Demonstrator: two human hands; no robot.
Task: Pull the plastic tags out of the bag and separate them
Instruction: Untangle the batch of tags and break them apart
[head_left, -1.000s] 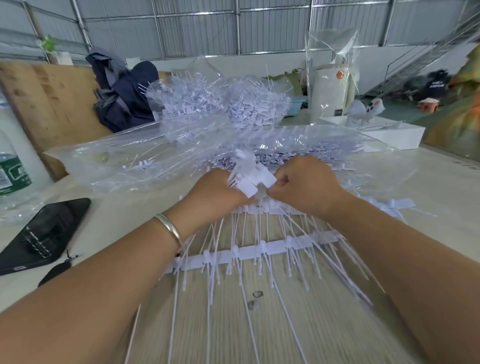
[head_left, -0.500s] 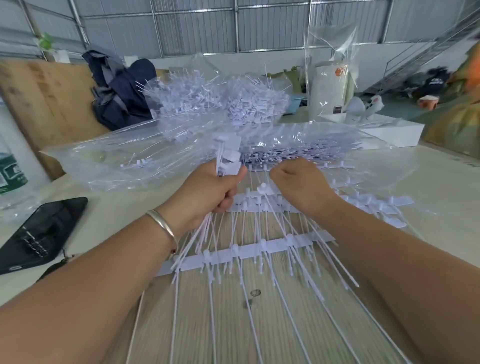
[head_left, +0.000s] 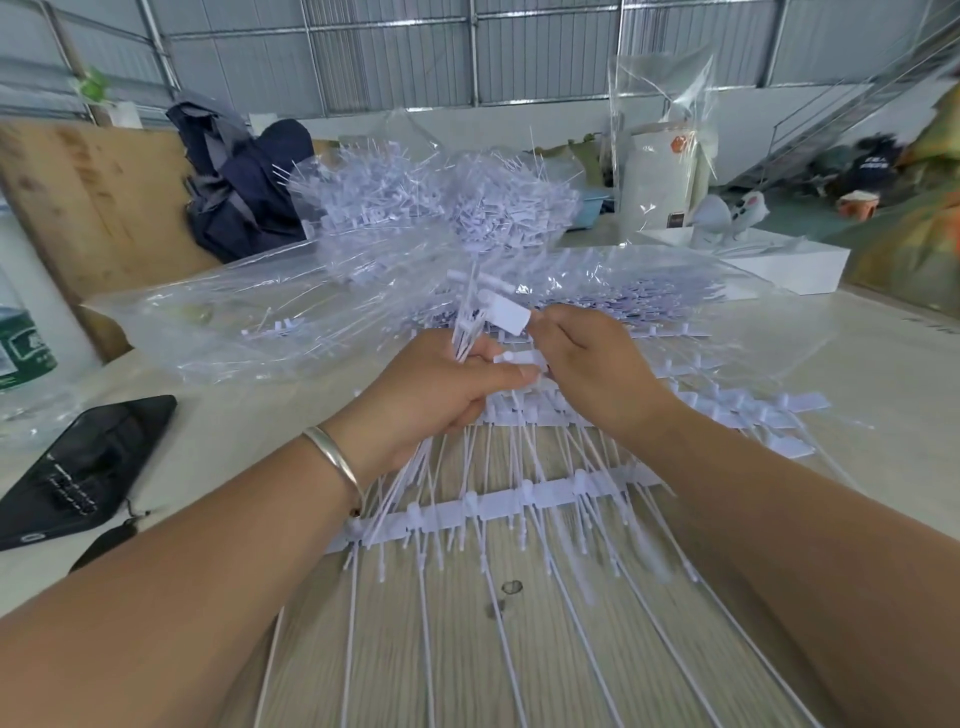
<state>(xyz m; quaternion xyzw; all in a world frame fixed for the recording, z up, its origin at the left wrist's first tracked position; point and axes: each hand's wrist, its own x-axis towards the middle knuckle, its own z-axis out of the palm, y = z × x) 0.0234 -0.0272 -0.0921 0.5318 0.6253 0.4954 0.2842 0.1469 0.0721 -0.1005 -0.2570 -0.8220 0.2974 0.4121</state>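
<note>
Left hand (head_left: 436, 395): fingers curled round a bundle of white plastic tags (head_left: 470, 325), whose heads stand up above the fist while the thin tails run down beneath the palm. A silver bangle (head_left: 335, 460) sits on that wrist. Right hand (head_left: 587, 364): thumb and fingers pinch one flat tag head (head_left: 509, 318) at the top of the bundle, touching the left hand's fingertips. Below both hands, further tags joined in strips (head_left: 519, 501) lie across the table (head_left: 883, 374), tails fanning toward the camera. Just beyond the hands a clear plastic bag (head_left: 249, 322) lies flat on the table with loose tags inside; its mouth cannot be made out. Behind it, a heap of separated tags (head_left: 441, 202). At the left edge, a black phone (head_left: 83, 462) on the table and part of a green-labelled bottle (head_left: 23, 348). Dark clothing (head_left: 244, 192) lies against a wooden board (head_left: 98, 192).
</note>
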